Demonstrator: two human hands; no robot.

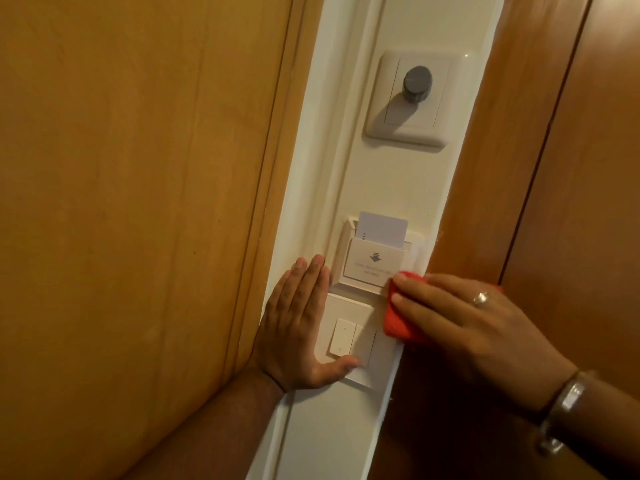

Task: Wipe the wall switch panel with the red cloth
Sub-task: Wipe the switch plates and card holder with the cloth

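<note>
A white wall switch panel (349,313) with two rocker keys sits low on a narrow cream wall strip. Just above it is a key-card holder (367,268) with a white card (382,228) standing in its slot. My right hand (464,323) presses the red cloth (398,323) flat against the wall at the right edge of both panels; most of the cloth is hidden under my fingers. My left hand (298,323) lies flat and open on the wall to the left of the switch panel, its thumb resting on the panel's lower edge.
A dimmer plate with a dark round knob (417,83) is higher on the same strip. Wooden door frames or panels (138,202) close in on the left and on the right (554,168), leaving only the narrow strip between them.
</note>
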